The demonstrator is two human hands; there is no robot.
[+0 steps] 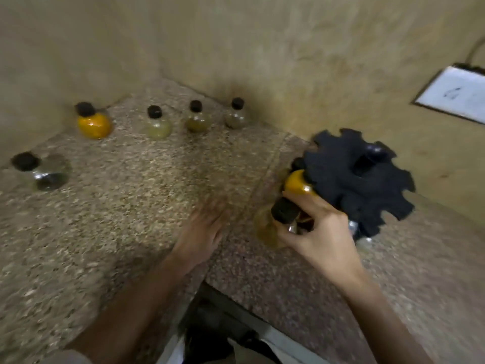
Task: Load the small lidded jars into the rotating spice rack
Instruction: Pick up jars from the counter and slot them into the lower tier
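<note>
Here, at right of centre: right hand (322,232), fingers curled round a small black-lidded amber jar (266,231), held just beside the black notched spice rack (359,177). Just above the fingers, an orange jar (298,183) against the rack's left edge. To the left, left hand (204,227), motion-blurred, fingers stretched out over the speckled stone counter (118,206), grasping nothing. Further back near the wall, a row of four lidded jars: bright orange jar (94,124), pale jar (157,127), olive jar (197,120), grey jar (236,116). Well apart at far left, a dark-filled jar (46,173). On the right wall, a white plate (454,95).
</note>
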